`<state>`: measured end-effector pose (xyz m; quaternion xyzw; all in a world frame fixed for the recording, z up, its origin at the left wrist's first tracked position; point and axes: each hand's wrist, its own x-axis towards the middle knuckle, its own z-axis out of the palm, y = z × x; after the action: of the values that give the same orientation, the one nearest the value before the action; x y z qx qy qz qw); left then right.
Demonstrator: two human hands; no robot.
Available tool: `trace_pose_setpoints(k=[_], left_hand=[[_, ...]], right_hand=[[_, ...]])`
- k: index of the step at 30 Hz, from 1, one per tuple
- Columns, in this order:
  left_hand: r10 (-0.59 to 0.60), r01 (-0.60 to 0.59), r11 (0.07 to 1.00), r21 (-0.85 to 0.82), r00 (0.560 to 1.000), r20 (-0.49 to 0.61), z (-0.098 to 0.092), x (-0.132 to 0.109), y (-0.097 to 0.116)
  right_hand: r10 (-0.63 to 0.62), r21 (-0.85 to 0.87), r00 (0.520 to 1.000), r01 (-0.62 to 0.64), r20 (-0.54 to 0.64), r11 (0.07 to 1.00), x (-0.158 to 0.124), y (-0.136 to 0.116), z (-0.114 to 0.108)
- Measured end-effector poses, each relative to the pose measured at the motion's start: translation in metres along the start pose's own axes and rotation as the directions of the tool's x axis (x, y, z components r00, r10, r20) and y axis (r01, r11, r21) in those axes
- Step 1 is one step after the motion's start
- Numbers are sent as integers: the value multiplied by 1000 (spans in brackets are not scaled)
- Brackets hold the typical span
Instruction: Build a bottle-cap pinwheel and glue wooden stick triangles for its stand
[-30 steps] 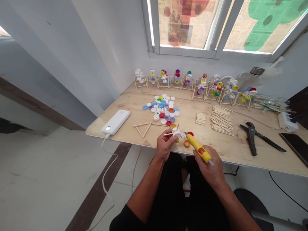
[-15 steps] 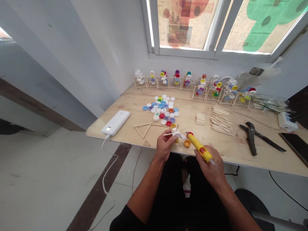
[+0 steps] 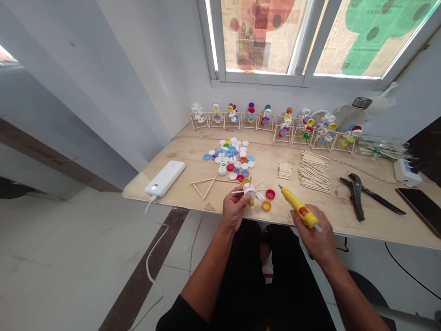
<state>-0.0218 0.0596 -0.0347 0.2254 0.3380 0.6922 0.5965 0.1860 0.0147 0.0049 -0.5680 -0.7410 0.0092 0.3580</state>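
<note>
My left hand [image 3: 234, 208] grips a small wheel [image 3: 249, 191] made of a white bottle cap with thin wooden sticks spreading from it; a white cap and a yellow one hang on its lower side. In my right hand [image 3: 315, 230] is a yellow glue gun [image 3: 298, 206], its nozzle pointing up and left, apart from the wheel. Between them on the table lie a red bottle cap [image 3: 270, 194] and an orange bottle cap [image 3: 266, 205]. Left of the wheel rests a triangle of sticks [image 3: 204, 187].
Loose bottle caps [image 3: 230, 154] are heaped mid-table. Short sticks [image 3: 285, 170] and long sticks [image 3: 314, 171] lie right of them, then black cutters [image 3: 356, 193] and a phone [image 3: 418, 209]. A power bank [image 3: 165, 178] sits left. Several finished cap wheels on stick frames [image 3: 250, 117] line the wall.
My right hand has drawn the glue gun away from the wheel, to the right, uncovering the red cap. My left hand holds the wheel in nearly the same place.
</note>
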Motion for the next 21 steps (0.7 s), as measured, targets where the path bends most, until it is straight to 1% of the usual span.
trace_pose_setpoints(k=[3,6,8,10,12,15,18,21], left_hand=[[3,-3,1000,6,1000,4,0,0,0],[-2,2,1000,-5,1000,-7,-2,1,-1],[-8,8,1000,-2,1000,-10,-4,2,-2],[-9,9,1000,4,1000,-11,-5,3,-3],[-13,13,1000,5,1000,-15,-5,3,-3],[-19,19,1000,6,1000,-24,-5,3,-3],[-13,14,1000,13,1000,-26,-5,3,-3],[-9,9,1000,11,1000,-22,-5,4,-4]], right_hand=[[-10,-67,998,5,-68,998,6,25,-17],[-93,-183,987,69,-129,981,7,58,-36],[-144,-272,980,103,-137,957,5,84,-49],[-171,-356,980,124,-105,926,1,112,-61],[-177,-432,983,140,-47,891,-4,140,-72],[-137,-527,990,136,39,839,-10,177,-84],[-82,-576,992,122,96,808,-12,201,-92],[-44,-577,985,135,169,805,-10,214,-97]])
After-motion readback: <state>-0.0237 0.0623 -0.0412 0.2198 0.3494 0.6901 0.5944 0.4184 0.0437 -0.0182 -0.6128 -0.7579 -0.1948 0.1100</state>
